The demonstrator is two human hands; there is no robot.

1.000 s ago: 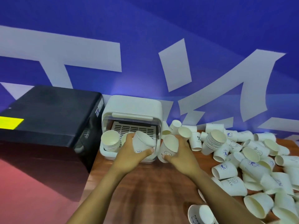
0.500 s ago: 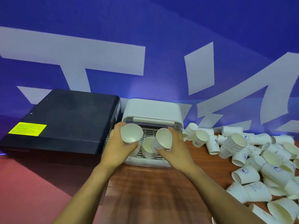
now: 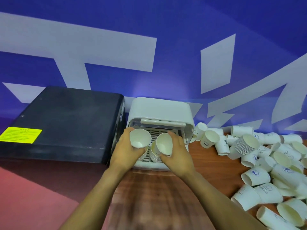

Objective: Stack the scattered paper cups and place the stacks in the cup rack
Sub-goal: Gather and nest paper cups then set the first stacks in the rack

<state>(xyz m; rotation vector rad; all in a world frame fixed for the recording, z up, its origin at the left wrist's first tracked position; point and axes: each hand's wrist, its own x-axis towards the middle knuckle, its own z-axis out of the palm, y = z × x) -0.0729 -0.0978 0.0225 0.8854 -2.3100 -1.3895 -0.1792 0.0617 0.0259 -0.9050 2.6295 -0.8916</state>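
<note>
Two hands reach into one white cup rack [image 3: 159, 110] at the far side of the table [image 3: 166, 188]. The left hand [image 3: 125, 152] grips one paper cup [image 3: 140, 138]; the right hand [image 3: 176, 154] grips another cup [image 3: 164, 144]. One nested stack [image 3: 244, 146] lies among many scattered cups [image 3: 259, 178] to the right.

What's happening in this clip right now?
A person is loading paper cups into the white cup rack. The left hand holds one cup and the right hand holds another, both over stacks already in the rack. Many loose cups and one stack lie on the wooden table.
</note>
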